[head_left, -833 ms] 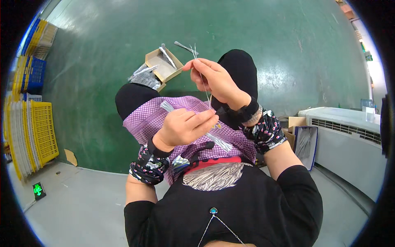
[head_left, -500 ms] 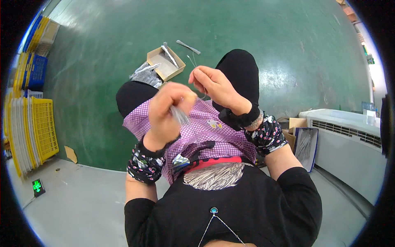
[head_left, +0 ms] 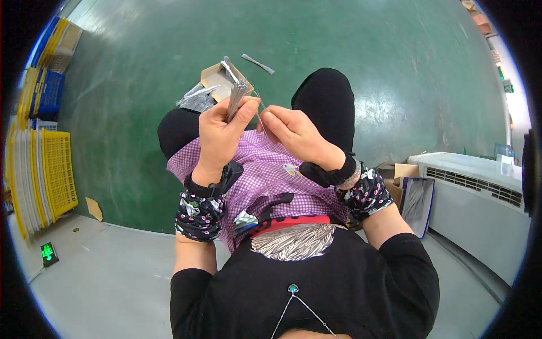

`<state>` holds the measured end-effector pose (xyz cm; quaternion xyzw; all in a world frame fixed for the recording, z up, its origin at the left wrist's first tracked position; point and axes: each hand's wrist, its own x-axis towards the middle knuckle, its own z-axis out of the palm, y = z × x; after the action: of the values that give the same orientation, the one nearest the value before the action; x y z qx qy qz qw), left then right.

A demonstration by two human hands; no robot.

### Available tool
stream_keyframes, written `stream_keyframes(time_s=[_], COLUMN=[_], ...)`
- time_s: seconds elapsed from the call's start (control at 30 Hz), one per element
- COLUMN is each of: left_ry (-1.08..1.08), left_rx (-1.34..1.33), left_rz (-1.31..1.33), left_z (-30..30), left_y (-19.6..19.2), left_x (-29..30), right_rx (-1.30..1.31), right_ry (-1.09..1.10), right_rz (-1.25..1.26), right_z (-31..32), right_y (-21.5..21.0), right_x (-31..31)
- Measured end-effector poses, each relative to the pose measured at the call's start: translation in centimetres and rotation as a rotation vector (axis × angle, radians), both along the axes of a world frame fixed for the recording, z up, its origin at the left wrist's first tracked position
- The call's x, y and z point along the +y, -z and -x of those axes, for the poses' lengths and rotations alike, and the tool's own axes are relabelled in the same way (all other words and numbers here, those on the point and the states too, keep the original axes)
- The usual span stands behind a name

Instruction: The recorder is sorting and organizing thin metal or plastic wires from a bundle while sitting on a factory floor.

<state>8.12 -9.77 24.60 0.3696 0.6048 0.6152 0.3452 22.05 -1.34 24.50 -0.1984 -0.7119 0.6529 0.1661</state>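
My left hand (head_left: 219, 138) is closed round a bundle of thin grey wires (head_left: 237, 97), which stands up out of the fist with its ends fanned toward the far side. Close beside it, my right hand (head_left: 299, 135) is pinched on a fine wire (head_left: 260, 104). That strand runs up past the left fingertips, and its lower part is hidden in the right fingers. Both hands are over my lap, above a purple checked apron (head_left: 257, 155).
Beyond my knees, a cardboard box (head_left: 212, 74) holds grey bundles. More bundles (head_left: 196, 99) lie beside it, and one (head_left: 258, 64) is on the green floor. Yellow crates (head_left: 58, 169) stand at left, a white vented unit (head_left: 474, 198) and a blue-edged box (head_left: 419, 206) at right.
My left hand has turned upright, so the wire bundle now points away from me instead of down. My right hand has lowered slightly, and the hands remain close together.
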Motion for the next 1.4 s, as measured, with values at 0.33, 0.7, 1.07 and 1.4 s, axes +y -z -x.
stream_keyframes(time_s=[0.33,0.7,1.07,1.4], left_ry=[-0.003,0.001,0.022,-0.012], left_rx=[-0.059,-0.091,-0.118,-0.055], left_rz=[0.025,-0.001,0.008,-0.042], left_z=[0.0,-0.18,-0.38,-0.5], left_y=[0.27,-0.27,-0.49,0.03], left_x=[-0.17,-0.29,-0.39,-0.22], right_rx=[0.005,-0.021,-0.009,-0.019], right_ry=[-0.111,-0.136,-0.155,-0.139], right_rz=[0.054,0.156,0.142,0.17], right_z=[-0.14,-0.27,-0.23,-0.13], right_y=[-0.13,-0.15,0.42,0.3], right_x=[-0.01,-0.16,-0.15,-0.12])
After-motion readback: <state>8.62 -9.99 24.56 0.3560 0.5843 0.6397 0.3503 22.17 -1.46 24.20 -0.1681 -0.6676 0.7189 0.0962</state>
